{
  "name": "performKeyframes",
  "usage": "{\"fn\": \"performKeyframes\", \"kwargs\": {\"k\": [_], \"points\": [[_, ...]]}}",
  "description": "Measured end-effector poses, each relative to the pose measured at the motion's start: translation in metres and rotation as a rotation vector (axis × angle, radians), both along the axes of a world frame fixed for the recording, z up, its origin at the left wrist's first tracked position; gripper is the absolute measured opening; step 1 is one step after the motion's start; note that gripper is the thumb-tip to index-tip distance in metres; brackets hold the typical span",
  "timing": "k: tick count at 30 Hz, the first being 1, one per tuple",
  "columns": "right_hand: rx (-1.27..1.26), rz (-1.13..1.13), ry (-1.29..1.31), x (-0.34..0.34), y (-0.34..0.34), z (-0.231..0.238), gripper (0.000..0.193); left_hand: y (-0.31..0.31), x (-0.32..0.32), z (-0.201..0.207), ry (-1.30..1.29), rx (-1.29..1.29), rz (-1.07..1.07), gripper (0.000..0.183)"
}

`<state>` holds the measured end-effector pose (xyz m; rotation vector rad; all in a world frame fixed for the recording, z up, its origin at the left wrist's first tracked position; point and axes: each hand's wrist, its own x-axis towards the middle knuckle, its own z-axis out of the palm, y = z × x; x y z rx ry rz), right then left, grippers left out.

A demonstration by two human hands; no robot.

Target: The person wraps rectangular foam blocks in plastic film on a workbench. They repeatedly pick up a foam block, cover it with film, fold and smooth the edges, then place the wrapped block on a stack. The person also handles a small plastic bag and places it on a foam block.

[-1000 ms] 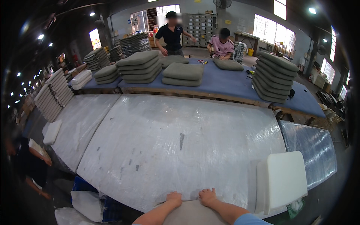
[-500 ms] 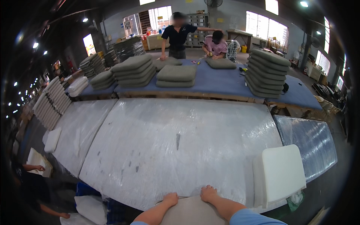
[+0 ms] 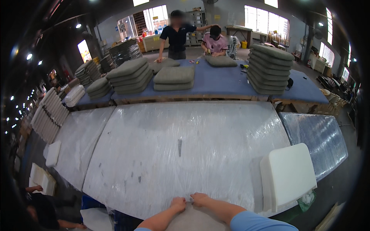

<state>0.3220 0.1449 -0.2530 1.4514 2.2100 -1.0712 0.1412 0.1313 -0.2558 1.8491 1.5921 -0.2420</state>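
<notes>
At the front edge of the plastic-covered table [image 3: 154, 154], a beige-grey cushion cover [image 3: 196, 220] lies close against me, its lower part cut off by the picture's edge. My left hand [image 3: 178, 204] is closed on the left part of its far edge. Just beside it, my right hand [image 3: 199, 199] pinches the same edge, fingers pressed together. A narrow gap separates the two hands. What fills the cover, if anything, I cannot see.
White foam pads [image 3: 291, 175] are stacked at the table's right. Grey cushions [image 3: 269, 69] stand in piles on the blue table [image 3: 221, 82] beyond, where two people work. Another person [image 3: 42, 208] is at lower left, near white pads [image 3: 96, 220].
My right hand has moved left, toward my left hand, and its fingers have drawn together. The whole view has shifted slightly.
</notes>
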Motion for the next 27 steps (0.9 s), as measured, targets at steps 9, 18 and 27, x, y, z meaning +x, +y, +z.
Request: {"fn": "performKeyframes", "kwargs": {"k": [9, 18, 27], "points": [[-0.167, -0.176, -0.006, 0.025, 0.014, -0.03, 0.038, -0.002, 0.0, 0.007, -0.33, -0.183, 0.242, 0.03], [-0.103, -0.017, 0.017, 0.029, 0.015, -0.019, 0.037, -0.012, 0.003, 0.001, -0.229, 0.026, -0.026, 0.029], [-0.464, -0.263, -0.078, 0.051, 0.019, -0.009, 0.04, -0.023, 0.013, 0.005, -0.137, -0.015, 0.084, 0.031]]}}
